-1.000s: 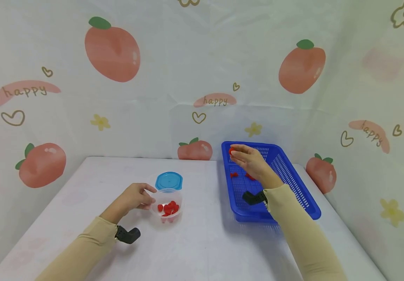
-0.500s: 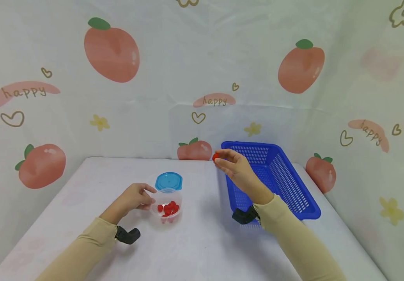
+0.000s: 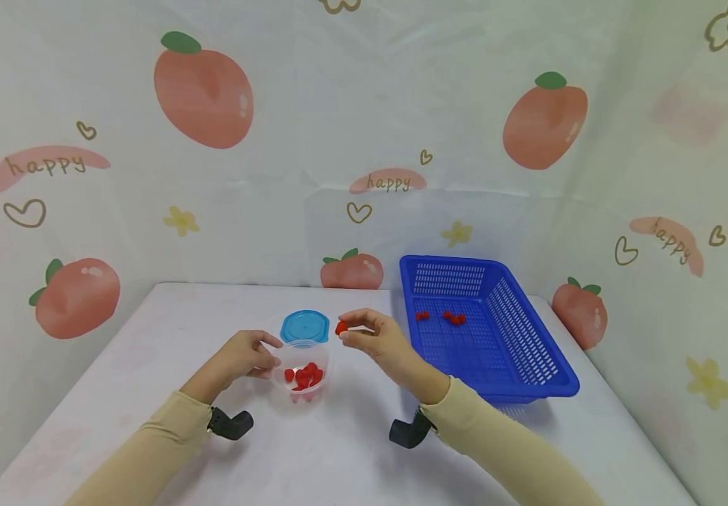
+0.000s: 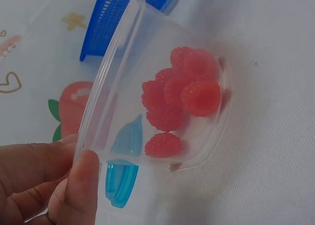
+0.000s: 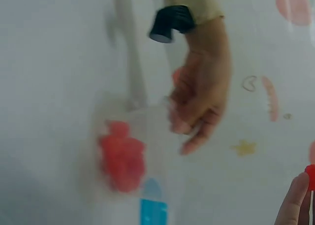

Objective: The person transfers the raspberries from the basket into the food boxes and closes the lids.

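Observation:
My left hand [image 3: 249, 355] pinches the rim of a clear plastic tub [image 4: 123, 62] between thumb and fingers, at the tub's left side. Several red raspberries [image 4: 165, 94] lie in the bottom of the tub, which stands on the table. My right hand [image 3: 379, 344] is to the right of the tub and above the table. Between its thumb and fingertips it pinches one raspberry [image 3: 341, 327]. Only the tips of that hand and part of this raspberry show at the edge of the right wrist view, which is blurred.
A blue lid [image 3: 304, 326] lies just behind the tub. On the right stands a blue perforated basket [image 3: 503, 351], with several more raspberries [image 3: 455, 318] on its floor. A white cloth backdrop [image 3: 275, 140] printed with fruit rises behind the table [image 3: 339, 450].
My right hand has carried the raspberry out from over the basket, leftward and down toward the tub. The left hand and the tub have stayed in place.

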Motion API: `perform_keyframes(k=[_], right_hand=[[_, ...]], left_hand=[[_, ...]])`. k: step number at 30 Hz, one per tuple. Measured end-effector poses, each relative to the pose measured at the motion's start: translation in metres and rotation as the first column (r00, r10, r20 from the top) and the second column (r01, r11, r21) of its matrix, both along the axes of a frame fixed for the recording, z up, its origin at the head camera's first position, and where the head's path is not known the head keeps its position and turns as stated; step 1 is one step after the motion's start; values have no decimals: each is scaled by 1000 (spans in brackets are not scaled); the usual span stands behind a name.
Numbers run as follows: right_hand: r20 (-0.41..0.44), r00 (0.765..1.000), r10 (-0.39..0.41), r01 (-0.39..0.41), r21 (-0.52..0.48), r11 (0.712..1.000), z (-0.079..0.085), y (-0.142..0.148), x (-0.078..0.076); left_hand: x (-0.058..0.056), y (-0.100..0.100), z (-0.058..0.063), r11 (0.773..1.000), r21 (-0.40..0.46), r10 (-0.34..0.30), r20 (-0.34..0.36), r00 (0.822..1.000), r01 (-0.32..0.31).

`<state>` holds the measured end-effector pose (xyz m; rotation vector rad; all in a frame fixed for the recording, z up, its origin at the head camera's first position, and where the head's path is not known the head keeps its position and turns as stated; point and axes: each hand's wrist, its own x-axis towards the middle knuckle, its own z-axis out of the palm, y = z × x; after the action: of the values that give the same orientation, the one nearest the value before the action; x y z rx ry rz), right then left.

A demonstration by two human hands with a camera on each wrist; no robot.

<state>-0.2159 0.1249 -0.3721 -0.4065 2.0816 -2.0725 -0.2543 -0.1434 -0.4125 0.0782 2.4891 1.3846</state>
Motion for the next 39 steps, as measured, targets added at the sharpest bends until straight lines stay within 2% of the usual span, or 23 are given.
perform_keyframes(k=[7, 12, 24, 39], right_hand=[[30, 999, -16, 14, 69, 998, -40, -17, -4], [45, 998, -38, 33, 113, 993, -53, -25, -6], [27, 997, -70, 65, 149, 987, -60, -33, -15], [34, 997, -70, 62, 199, 978, -58, -37, -19]], left_hand=[[-1, 1, -1, 1000, -10, -2, -5, 1000, 2], [-1, 2, -1, 1000, -6, -5, 3, 1000, 5], [-3, 0, -1, 1000, 8, -26, 15, 1000, 26], [-1, 0, 0, 1000, -10, -4, -8, 1000, 4]])
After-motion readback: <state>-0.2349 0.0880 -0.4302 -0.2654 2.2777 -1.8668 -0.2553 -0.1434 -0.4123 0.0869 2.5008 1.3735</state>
